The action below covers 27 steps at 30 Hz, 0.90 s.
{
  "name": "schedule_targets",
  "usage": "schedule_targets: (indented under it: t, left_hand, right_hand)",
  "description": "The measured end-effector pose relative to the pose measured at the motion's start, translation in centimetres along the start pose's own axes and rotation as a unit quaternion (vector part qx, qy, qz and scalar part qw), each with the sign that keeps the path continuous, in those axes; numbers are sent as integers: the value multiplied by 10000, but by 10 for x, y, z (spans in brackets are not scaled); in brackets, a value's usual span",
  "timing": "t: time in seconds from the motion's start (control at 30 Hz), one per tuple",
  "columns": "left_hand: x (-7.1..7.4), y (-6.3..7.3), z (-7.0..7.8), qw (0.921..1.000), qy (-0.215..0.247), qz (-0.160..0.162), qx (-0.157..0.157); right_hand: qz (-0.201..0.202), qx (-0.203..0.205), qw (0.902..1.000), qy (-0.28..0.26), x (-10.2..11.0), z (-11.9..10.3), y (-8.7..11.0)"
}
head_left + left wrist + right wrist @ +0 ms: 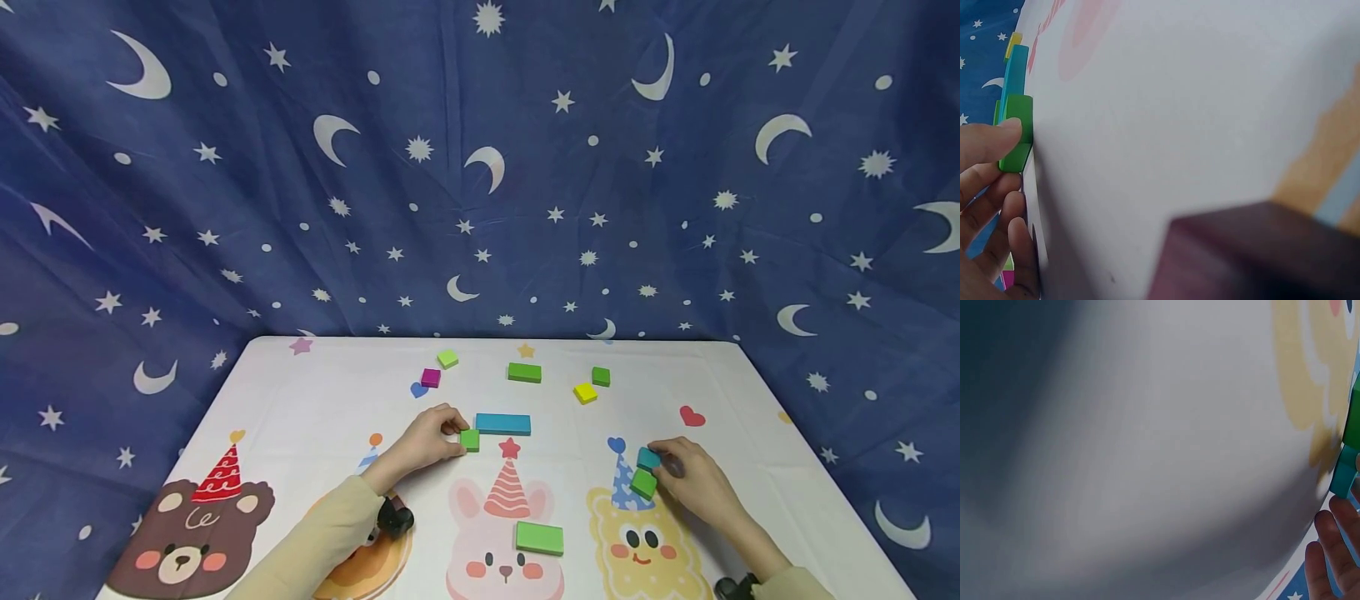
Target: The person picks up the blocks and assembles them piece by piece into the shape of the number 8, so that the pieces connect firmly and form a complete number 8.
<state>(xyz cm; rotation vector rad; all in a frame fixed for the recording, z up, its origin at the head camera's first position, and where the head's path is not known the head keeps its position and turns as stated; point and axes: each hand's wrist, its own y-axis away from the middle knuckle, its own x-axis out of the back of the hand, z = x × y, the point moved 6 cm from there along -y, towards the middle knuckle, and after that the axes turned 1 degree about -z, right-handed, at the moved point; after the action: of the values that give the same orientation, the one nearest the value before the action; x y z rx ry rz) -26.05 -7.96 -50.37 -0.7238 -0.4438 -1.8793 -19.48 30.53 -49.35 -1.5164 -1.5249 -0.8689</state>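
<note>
My left hand [431, 437] pinches a small green block [470, 441] between thumb and fingers, right by the left end of a long blue block [503, 425]. In the left wrist view the thumb [1007, 140] presses the face of that green block [1019, 111]. Over to the right, my right hand [693, 479] holds a small teal block [648, 457] by its right side, with index finger and thumb at its edges. Another green block [643, 483] lies against the teal one, near the thumb. Fingertips and the teal block [1342, 472] show at the right wrist view's edge.
Farther back lie a purple block [431, 378], a light green block [447, 359], a long green block [524, 372], a yellow block [585, 393] and a small green block [601, 377]. A long light green block [539, 538] sits nearer, on the printed tablecloth [300, 400].
</note>
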Motion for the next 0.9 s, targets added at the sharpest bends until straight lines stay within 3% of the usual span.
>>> schedule_targets:
  t: [0.23,0.9]
  left_hand:
    - [1,1,3,10000,36,-7,6]
    - [1,1,0,10000,82,-39,36]
  right_hand:
    - [-153,-208,9997,56,-1,-1,1]
    - [-39,-155,9998,126,-3,1,0]
